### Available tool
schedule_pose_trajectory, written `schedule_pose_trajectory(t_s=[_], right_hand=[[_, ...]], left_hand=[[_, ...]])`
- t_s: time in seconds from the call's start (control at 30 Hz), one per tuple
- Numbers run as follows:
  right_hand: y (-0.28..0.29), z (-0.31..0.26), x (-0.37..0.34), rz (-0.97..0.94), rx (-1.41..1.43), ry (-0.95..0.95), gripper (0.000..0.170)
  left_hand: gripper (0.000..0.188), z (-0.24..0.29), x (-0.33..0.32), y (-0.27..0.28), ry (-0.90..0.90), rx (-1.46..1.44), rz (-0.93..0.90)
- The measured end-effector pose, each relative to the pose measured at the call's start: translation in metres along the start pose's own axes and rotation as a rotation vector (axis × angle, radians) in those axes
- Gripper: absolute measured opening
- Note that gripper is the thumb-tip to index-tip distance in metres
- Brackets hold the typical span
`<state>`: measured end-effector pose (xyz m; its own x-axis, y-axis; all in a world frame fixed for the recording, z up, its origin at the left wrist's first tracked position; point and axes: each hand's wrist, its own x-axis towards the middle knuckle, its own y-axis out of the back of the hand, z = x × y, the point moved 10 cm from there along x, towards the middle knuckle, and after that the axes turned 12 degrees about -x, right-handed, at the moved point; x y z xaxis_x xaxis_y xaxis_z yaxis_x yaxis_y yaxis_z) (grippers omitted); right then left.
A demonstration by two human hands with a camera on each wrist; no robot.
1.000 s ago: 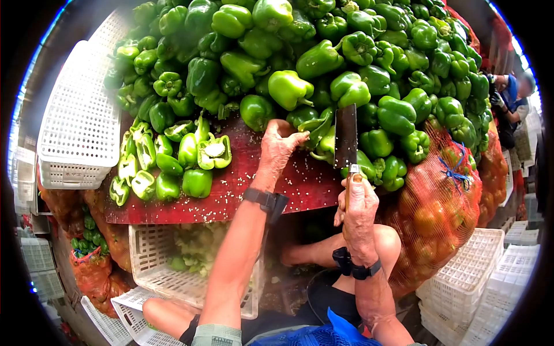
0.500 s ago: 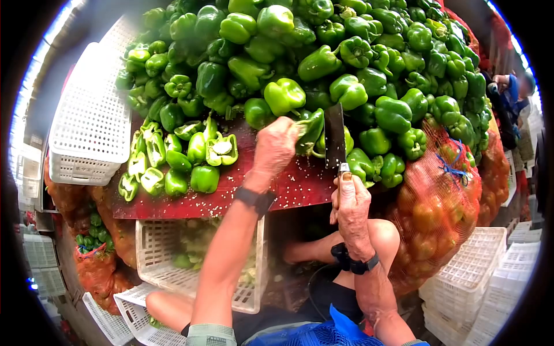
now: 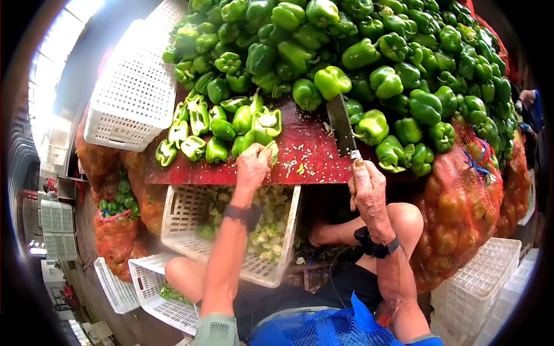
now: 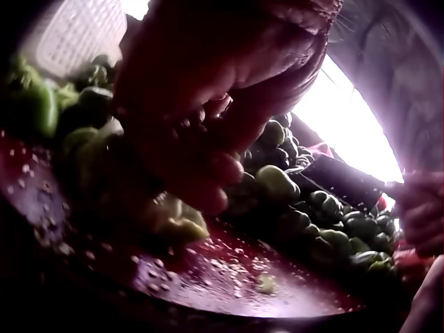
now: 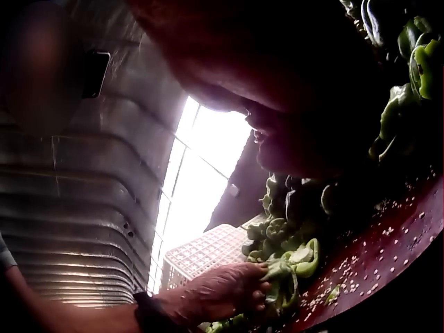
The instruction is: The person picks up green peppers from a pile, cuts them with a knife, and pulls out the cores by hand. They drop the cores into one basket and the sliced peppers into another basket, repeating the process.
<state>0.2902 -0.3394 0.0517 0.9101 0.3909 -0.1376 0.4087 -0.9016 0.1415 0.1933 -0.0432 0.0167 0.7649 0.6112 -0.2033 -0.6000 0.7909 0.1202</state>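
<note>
My right hand [image 3: 369, 187] grips the handle of a cleaver [image 3: 341, 124], thumb along the top, its dark blade raised over the right part of the red board [image 3: 314, 167]. At the board's front left, my left hand [image 3: 253, 168] holds a cut piece of green bell pepper [image 3: 257, 137] among other cut pieces. In the left wrist view the fingertips [image 4: 211, 198] curl over a pale-edged pepper piece [image 4: 184, 227]. Cut pepper halves [image 3: 199, 118] lie beside it, some with the pale core showing. White seeds and a green scrap [image 3: 300, 169] dot the board.
Whole green peppers [image 3: 358, 55] are heaped behind the board. A white crate [image 3: 135, 86] stands at the left; another crate [image 3: 173, 216] with pale cores sits below the front edge. A red net sack [image 3: 461, 202] of peppers leans at the right.
My left hand has moved left and toward me from the heap, carrying a pepper piece to the cut ones. The cleaver stays raised in my right hand. The head view has shifted left.
</note>
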Motion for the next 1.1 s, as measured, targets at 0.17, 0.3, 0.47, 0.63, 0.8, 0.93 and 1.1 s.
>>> schedule_pose_trajectory(t_s=[0.17,0.3,0.47,0.63,0.8,0.93,1.1], right_hand=[[-0.016,0.013,-0.003,-0.049,-0.158,-0.034,0.025],[-0.024,0.003,-0.003,-0.069,-0.255,0.085,0.023],[-0.029,0.004,-0.003,-0.087,-0.294,0.045,0.023],[-0.027,0.003,-0.003,-0.078,-0.282,0.049,0.024],[-0.023,0.009,-0.001,-0.062,-0.288,0.018,0.029],[-0.023,0.009,-0.001,-0.064,-0.263,0.016,0.03],[-0.024,0.009,-0.003,-0.074,-0.283,0.024,0.027]], left_hand=[[0.013,0.007,0.001,0.046,-0.047,-0.012,0.065],[0.015,0.007,-0.013,0.094,-0.022,-0.224,0.209],[0.014,-0.014,-0.072,0.039,0.311,0.081,-0.456],[0.025,-0.052,-0.071,0.044,0.454,-0.239,-0.314],[0.025,-0.071,-0.084,0.035,0.504,-0.161,-0.475],[0.024,-0.069,-0.072,0.035,0.459,-0.045,-0.412],[0.016,-0.055,-0.073,0.019,0.37,0.186,-0.39]])
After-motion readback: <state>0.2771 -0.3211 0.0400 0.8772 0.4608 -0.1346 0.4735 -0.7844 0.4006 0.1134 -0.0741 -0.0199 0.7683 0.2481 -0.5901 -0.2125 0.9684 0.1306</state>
